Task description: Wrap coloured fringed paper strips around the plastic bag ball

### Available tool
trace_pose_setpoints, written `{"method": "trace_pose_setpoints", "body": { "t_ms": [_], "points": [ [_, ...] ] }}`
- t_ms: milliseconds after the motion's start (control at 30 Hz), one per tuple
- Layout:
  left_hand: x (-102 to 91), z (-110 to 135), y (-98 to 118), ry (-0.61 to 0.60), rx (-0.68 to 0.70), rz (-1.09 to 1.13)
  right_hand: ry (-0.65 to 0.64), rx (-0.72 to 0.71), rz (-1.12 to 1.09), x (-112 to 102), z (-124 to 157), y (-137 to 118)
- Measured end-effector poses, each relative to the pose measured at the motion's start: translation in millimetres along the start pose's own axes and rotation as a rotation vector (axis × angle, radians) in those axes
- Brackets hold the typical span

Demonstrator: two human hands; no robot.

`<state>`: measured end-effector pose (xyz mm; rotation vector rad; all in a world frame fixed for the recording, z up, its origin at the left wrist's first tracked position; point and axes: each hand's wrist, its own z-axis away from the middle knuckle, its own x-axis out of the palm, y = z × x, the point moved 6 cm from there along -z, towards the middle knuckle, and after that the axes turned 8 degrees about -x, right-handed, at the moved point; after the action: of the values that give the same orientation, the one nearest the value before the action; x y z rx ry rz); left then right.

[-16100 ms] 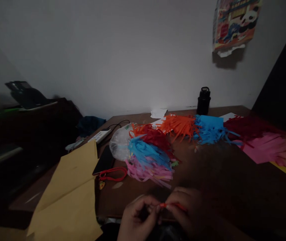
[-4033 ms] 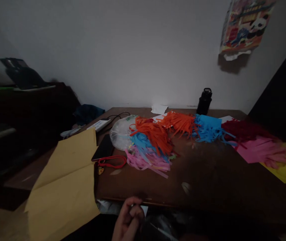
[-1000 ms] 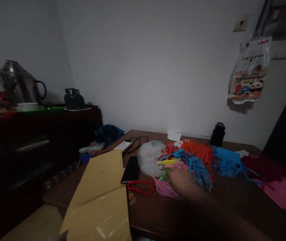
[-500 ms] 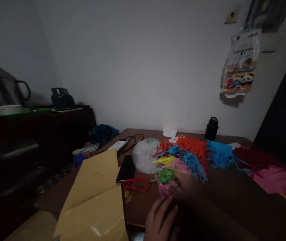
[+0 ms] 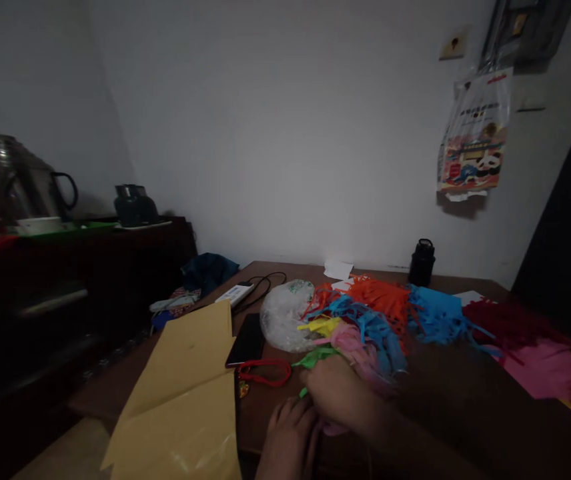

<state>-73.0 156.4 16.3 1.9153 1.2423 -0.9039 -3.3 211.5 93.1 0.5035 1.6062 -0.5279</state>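
My left hand [image 5: 288, 437] rests near the table's front edge, palm down with its fingers lying flat. Touching its right side is a bit of pink paper [image 5: 333, 429]. My right hand [image 5: 338, 395] reaches across from the right, knuckles up, its fingers curled down over the pink paper; the fingertips are mostly hidden. Green paper strips [image 5: 313, 358] poke out beyond it. A bunch of pink paper strips [image 5: 353, 343] lies just past that hand, beside yellow paper strips [image 5: 323, 327] and blue paper strips [image 5: 370, 320].
On the table [image 5: 440, 407] lie a brown envelope [image 5: 180, 387], a phone [image 5: 246, 341], a red cord [image 5: 270, 372] and a clear plastic bag [image 5: 288, 320]. Farther back are orange fringed paper [image 5: 378, 297] and a black bottle [image 5: 421, 262]. Pink sheets [image 5: 550, 367] lie at right.
My right hand has moved left and down, now covering most of the green and pink paper it held. My left hand has shifted slightly left and lies flatter. The view has tilted slightly.
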Motion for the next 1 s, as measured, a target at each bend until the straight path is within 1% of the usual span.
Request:
{"method": "trace_pose_setpoints", "body": {
  "t_ms": [33, 100, 133, 200, 233, 267, 300, 333, 367, 400, 433, 467, 533, 567, 600, 700, 767, 800, 867, 900, 967, 1000],
  "points": [
    [1.6, 1.5, -0.7, 0.019, 0.020, -0.007, -0.004, 0.013, 0.014, -0.7, -7.4, 0.7],
    [4.0, 4.8, -2.6, 0.061, 0.067, -0.006, 0.065, 0.043, -0.005, -10.9, -12.6, 9.7],
    [5.0, 6.0, -4.1, 0.075, 0.080, 0.000, 0.127, 0.063, -0.033, -19.9, -9.1, 17.7],
    [6.7, 5.7, -8.3, 0.072, 0.066, 0.011, 0.305, 0.124, -0.184, -42.7, 12.1, 38.7],
    [7.4, 3.9, -11.3, 0.056, 0.035, 0.010, 0.469, 0.194, -0.386, -55.5, 31.3, 52.9],
    [7.9, 1.0, -15.4, 0.031, -0.010, 0.006, 0.603, 0.249, -0.617, -63.9, 53.1, 65.5],
    [8.0, -2.8, -20.6, 0.000, -0.067, -0.001, 0.703, 0.294, -0.840, -68.3, 75.8, 75.1],
    [7.5, -6.8, -26.2, -0.032, -0.123, -0.005, 0.780, 0.335, -1.034, -69.6, 98.2, 81.2],
    [6.0, -10.8, -31.9, -0.057, -0.175, -0.005, 0.806, 0.356, -1.197, -67.8, 117.5, 82.9],
    [2.8, -14.3, -37.0, -0.067, -0.217, 0.004, 0.785, 0.392, -1.322, -62.5, 133.4, 81.4],
    [-2.6, -17.0, -40.3, -0.049, -0.244, 0.022, 0.741, 0.430, -1.383, -55.5, 145.7, 77.6],
    [-10.4, -18.4, -41.1, -0.005, -0.256, 0.050, 0.669, 0.470, -1.392, -46.5, 153.6, 72.2],
    [-29.9, -15.8, -33.8, 0.125, -0.260, 0.149, 0.541, 0.507, -1.376, -25.8, 156.7, 59.2],
    [-38.7, -12.2, -25.1, 0.175, -0.255, 0.223, 0.494, 0.495, -1.380, -15.2, 152.6, 52.1],
    [-44.6, -8.1, -13.6, 0.189, -0.249, 0.316, 0.466, 0.456, -1.408, -5.9, 145.8, 44.7],
    [-43.5, 0.8, 30.0, 0.042, -0.221, 0.641, 0.392, 0.283, -1.473, 13.4, 122.8, 23.7],
    [-32.7, 2.4, 51.9, -0.103, -0.238, 0.821, 0.372, 0.248, -1.396, 19.7, 116.1, 18.4],
    [-25.2, 2.4, 57.6, -0.184, -0.270, 0.912, 0.372, 0.266, -1.335, 22.1, 116.2, 19.0],
    [-10.3, 3.2, 59.2, -0.323, -0.371, 1.143, 0.377, 0.326, -1.259, 27.0, 121.7, 23.6],
    [-3.9, 4.4, 56.2, -0.367, -0.440, 1.280, 0.392, 0.342, -1.247, 28.9, 125.8, 26.5],
    [6.4, 9.3, 47.6, -0.413, -0.588, 1.537, 0.425, 0.334, -1.216, 31.9, 134.0, 31.7],
    [10.7, 12.8, 44.7, -0.444, -0.649, 1.634, 0.421, 0.318, -1.159, 33.4, 137.2, 33.4]
  ]
}}
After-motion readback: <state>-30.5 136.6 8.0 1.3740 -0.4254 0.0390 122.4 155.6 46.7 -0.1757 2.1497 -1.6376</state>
